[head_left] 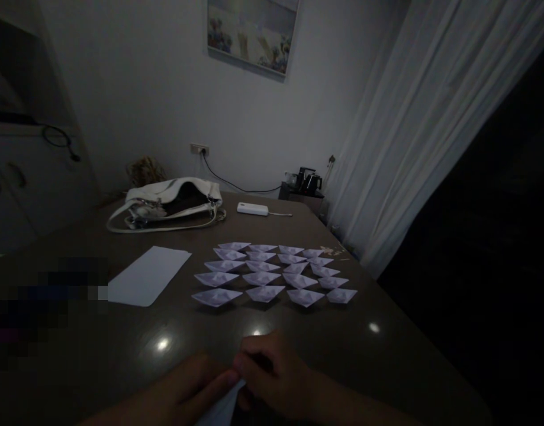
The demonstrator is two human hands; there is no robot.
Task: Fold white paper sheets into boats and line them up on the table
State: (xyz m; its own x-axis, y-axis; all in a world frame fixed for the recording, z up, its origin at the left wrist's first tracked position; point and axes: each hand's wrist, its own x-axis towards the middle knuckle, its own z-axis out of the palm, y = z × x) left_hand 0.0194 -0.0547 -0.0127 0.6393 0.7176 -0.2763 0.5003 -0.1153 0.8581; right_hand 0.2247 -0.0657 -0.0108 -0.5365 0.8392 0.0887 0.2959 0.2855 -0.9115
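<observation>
A partly folded sheet of white paper (222,408) is held low at the near side of the table. My left hand (189,384) grips it from the left, thumb along its upper edge. My right hand (274,376) pinches the paper's top corner, its fingers curled and meeting the left fingertips. The lower part of the sheet runs out of view. Beyond my hands, several folded paper boats (265,293) stand in rows on the dark table. To their left lies a stack of white paper (150,275).
A white handbag (174,192) and a white power bank (253,209) with a short cable sit toward the back of the brown table (298,331). A black kettle (311,183) stands past the far end. White curtains (400,118) hang on the right.
</observation>
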